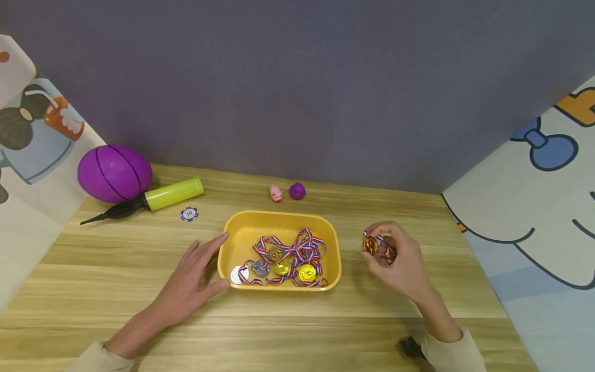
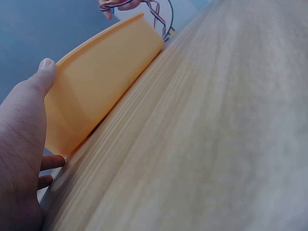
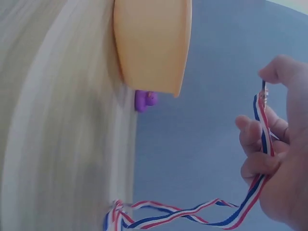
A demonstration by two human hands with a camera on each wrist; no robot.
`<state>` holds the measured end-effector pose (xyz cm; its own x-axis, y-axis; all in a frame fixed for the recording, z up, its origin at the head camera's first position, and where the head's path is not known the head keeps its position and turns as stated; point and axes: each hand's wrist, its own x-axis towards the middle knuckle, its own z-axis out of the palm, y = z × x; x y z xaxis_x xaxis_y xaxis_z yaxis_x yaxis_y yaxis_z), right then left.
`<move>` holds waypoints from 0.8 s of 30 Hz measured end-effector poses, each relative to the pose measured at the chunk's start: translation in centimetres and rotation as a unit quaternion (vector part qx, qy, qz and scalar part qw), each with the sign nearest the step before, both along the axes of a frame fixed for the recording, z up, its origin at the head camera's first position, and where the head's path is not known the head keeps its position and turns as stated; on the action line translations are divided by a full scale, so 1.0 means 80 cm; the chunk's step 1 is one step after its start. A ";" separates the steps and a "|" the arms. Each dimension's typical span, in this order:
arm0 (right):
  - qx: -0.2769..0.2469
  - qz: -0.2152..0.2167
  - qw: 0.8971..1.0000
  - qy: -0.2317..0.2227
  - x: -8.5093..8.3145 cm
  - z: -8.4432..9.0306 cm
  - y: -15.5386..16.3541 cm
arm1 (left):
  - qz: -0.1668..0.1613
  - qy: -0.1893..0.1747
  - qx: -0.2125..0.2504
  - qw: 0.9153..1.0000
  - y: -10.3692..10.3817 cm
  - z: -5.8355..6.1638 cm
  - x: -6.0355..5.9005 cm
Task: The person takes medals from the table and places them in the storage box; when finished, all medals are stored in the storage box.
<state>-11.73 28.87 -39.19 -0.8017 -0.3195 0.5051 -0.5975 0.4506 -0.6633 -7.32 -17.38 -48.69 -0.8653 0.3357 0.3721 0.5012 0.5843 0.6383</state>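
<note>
A yellow-orange plastic bin [image 1: 279,213] stands on the wooden table, holding several medals on red, white and blue ribbons: a bronze medal [image 1: 276,253], a silver medal [image 1: 261,267], a gold medal [image 1: 307,273] and a pale silver disc [image 1: 239,275] among them. My left hand [image 1: 190,279] rests at the bin's left end, thumb and fingers spread along the rim. To the right of the bin, my right hand [image 1: 404,263] pinches a bronze-coloured medal [image 1: 370,245] between thumb and fingers. Its striped ribbon [image 3: 252,195] trails from the hand toward the table in the right wrist view.
Behind the bin sit a pink toy pig [image 1: 276,194] and a small purple toy [image 1: 297,191]. At the back left are a purple ball [image 1: 114,173], a yellow-green hand pump [image 1: 174,195] and a poker chip [image 1: 189,214]. A grey wall [image 1: 297,103] closes the back.
</note>
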 end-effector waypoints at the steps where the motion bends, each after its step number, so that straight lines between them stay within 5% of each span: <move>1: 0.012 -0.002 1.000 0.008 0.000 0.002 -0.002 | 0.000 0.000 0.000 1.000 0.000 0.000 0.000; 10: 0.109 -0.051 0.987 0.105 -0.006 0.030 -0.022 | -0.001 0.000 0.001 1.000 0.001 0.002 0.000; 24: 0.053 -0.007 0.991 0.126 -0.012 0.057 -0.070 | -0.002 0.000 0.000 1.000 0.000 0.000 0.000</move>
